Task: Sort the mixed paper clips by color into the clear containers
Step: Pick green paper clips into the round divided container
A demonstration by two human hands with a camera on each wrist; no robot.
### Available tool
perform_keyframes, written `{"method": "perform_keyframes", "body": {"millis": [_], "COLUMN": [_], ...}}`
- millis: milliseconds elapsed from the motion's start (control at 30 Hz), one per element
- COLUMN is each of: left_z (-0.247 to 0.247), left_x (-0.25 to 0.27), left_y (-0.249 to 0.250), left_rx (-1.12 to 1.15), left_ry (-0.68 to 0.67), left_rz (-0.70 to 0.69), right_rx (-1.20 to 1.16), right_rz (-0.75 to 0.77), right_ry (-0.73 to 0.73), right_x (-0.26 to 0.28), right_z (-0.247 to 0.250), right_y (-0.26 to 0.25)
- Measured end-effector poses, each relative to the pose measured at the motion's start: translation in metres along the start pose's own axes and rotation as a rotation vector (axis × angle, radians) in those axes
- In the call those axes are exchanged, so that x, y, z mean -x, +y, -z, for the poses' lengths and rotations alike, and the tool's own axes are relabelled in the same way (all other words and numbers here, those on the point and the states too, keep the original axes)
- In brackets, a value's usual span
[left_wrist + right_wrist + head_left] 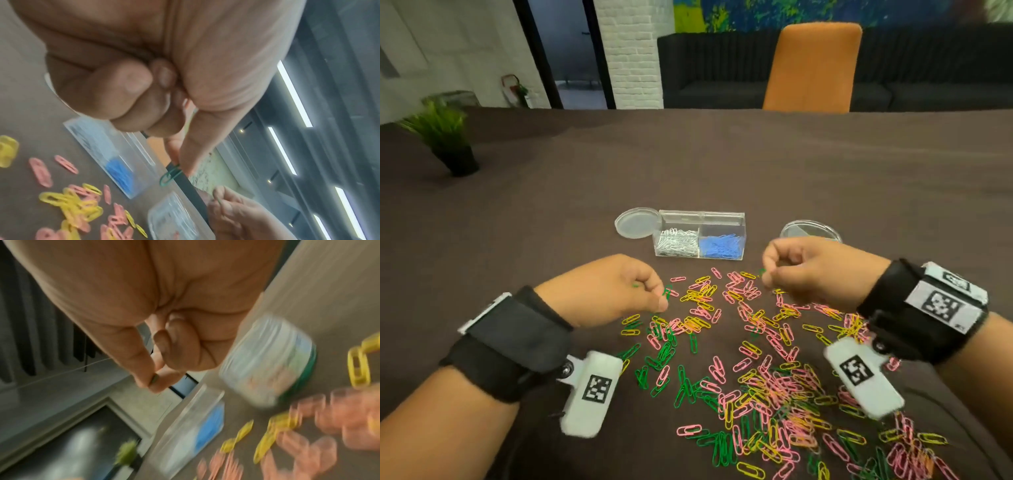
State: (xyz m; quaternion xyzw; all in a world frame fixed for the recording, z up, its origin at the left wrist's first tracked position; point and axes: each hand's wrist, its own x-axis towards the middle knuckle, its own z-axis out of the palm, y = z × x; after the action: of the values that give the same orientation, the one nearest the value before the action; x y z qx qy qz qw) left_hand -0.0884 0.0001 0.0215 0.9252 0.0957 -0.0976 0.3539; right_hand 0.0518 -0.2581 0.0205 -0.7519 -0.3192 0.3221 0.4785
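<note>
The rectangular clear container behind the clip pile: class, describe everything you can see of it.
The rectangular clear container looks like transparent hard plastic, a long box split by a wall into two side-by-side compartments. The left one holds silver paper clips, the right one blue paper clips. It stands upright on the brown tabletop, lidless, beyond the loose clips. A round clear lid lies against its left end. Neither hand touches it.

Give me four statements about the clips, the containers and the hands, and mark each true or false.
1. The left hand pinches a green paper clip. True.
2. The rectangular container holds pink and yellow clips. False: silver in its left compartment, blue in its right.
3. The loose pile mixes pink, yellow and green clips. True.
4. The right hand lies flat and open on the table. False: its fingers are curled, pinching something small and green.
</note>
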Motion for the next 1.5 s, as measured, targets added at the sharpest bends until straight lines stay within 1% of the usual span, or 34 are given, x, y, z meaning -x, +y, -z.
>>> {"method": "perform_keyframes", "body": {"millis": [67, 100, 167, 233, 267, 333, 400, 533, 633, 733, 867, 967, 1133, 1267, 1367, 1500], "left_z": [-0.006, -0.010, -0.019, -0.029, -0.034, -0.043, -0.052, -0.060, -0.064, -0.069, -0.076, -0.080, -0.084, -0.082, -0.079, -0.065], "left_x": [-0.018, -0.030, -0.057, -0.086, -0.100, -0.124, -0.144, -0.166, -0.172, -0.176, -0.181, -0.182, -0.182, -0.179, -0.175, -0.158], "left_y": [0.019, 0.030, 0.056, 0.083, 0.096, 0.119, 0.134, 0.148, 0.155, 0.164, 0.176, 0.184, 0.193, 0.195, 0.191, 0.172], "left_rx": [0.068, 0.086, 0.128, 0.125, 0.106, 0.073, -0.006, -0.092, -0.136, -0.224, -0.371, -0.424, -0.484, -0.585, -0.620, -0.501], "left_ry": [0.018, 0.024, 0.025, 0.066, 0.095, 0.133, 0.140, 0.121, 0.101, 0.064, 0.006, -0.026, -0.103, -0.115, -0.076, 0.092], "left_rz": [-0.052, -0.078, -0.117, -0.149, -0.160, -0.186, -0.206, -0.197, -0.206, -0.205, -0.224, -0.240, -0.262, -0.318, -0.355, -0.415], "right_rx": [-0.043, -0.028, 0.149, 0.386, 0.467, 0.563, 0.609, 0.527, 0.526, 0.554, 0.525, 0.590, 0.729, 0.766, 0.806, 0.887], "right_rz": [-0.014, -0.032, -0.088, -0.135, -0.148, -0.168, -0.185, -0.196, -0.190, -0.183, -0.167, -0.144, -0.280, -0.290, -0.291, -0.294], "right_ry": [0.160, 0.236, 0.357, 0.410, 0.418, 0.417, 0.387, 0.285, 0.245, 0.262, 0.316, 0.363, 0.311, 0.300, 0.268, 0.137], "right_x": [-0.002, -0.005, -0.012, -0.021, -0.025, -0.032, -0.037, -0.035, -0.031, -0.028, -0.021, -0.012, 0.001, 0.013, 0.027, 0.047], "right_z": [0.032, 0.048, 0.077, 0.094, 0.098, 0.101, 0.100, 0.104, 0.111, 0.117, 0.125, 0.130, 0.130, 0.126, 0.117, 0.095], "right_y": [0.004, 0.007, 0.010, 0.011, 0.012, 0.015, 0.019, 0.019, 0.015, 0.012, 0.012, 0.016, 0.033, 0.045, 0.049, 0.047]}}
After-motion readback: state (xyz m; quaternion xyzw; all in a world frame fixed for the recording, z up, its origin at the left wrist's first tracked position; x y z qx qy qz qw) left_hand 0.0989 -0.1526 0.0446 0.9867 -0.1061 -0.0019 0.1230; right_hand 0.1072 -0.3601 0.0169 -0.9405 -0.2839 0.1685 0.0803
